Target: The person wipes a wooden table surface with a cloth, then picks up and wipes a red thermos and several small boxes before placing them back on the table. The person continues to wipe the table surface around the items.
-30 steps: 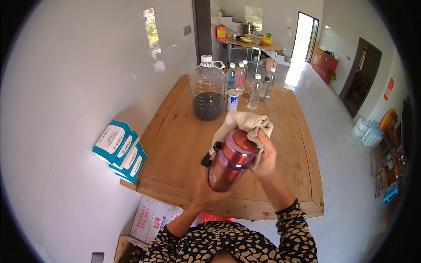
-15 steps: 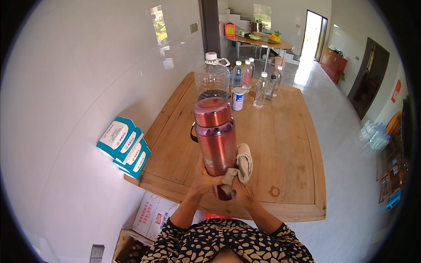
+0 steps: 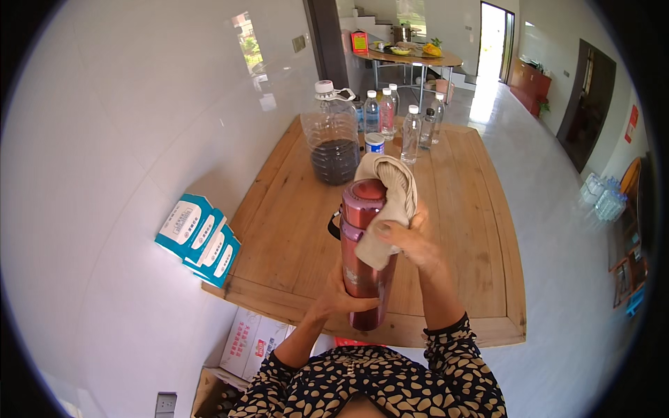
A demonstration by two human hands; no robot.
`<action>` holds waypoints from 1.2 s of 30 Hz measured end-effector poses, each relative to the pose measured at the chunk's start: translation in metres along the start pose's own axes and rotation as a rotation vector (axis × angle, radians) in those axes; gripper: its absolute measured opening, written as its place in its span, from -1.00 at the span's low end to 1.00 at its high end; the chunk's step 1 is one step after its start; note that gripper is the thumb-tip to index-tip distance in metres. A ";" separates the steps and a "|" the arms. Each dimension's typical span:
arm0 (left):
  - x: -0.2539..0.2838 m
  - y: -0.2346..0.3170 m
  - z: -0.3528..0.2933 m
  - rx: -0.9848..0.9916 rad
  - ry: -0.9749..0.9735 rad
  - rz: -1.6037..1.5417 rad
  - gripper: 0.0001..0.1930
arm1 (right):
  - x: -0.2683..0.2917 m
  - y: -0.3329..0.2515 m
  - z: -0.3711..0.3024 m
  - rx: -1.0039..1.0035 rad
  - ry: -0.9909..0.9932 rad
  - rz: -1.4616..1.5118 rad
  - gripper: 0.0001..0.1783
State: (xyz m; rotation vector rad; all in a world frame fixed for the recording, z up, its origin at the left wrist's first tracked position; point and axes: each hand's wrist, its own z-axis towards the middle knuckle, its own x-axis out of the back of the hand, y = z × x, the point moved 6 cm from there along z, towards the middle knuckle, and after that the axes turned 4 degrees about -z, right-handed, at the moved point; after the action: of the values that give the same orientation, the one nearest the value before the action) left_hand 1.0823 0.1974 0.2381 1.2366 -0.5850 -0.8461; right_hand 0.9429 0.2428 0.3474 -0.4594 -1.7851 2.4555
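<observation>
My left hand (image 3: 338, 296) held the red thermos (image 3: 362, 276) low — my right hand (image 3: 417, 244) gripped a beige cloth (image 3: 398, 195) against it. Loose left fingers could have dropped it.

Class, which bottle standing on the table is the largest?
The wide jug at the group's left end, partly filled with dark contents; the other bottles are far slimmer.
</observation>
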 end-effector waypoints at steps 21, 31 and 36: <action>-0.011 -0.003 0.001 -0.530 0.374 0.212 0.06 | -0.018 0.038 -0.033 0.417 0.110 -0.145 -0.02; 0.011 -0.026 0.006 -0.306 0.216 0.386 0.03 | -0.008 0.058 -0.030 0.195 0.286 -0.145 -0.50; 0.023 -0.002 0.003 -0.242 0.271 0.067 -0.20 | -0.018 0.078 -0.044 -0.012 0.325 -0.028 -0.59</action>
State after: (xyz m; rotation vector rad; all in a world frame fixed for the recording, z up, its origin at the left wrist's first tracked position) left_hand 1.0926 0.1767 0.2356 1.0810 -0.2945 -0.6575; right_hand 0.9818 0.2536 0.2659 -0.7769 -1.6596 2.1978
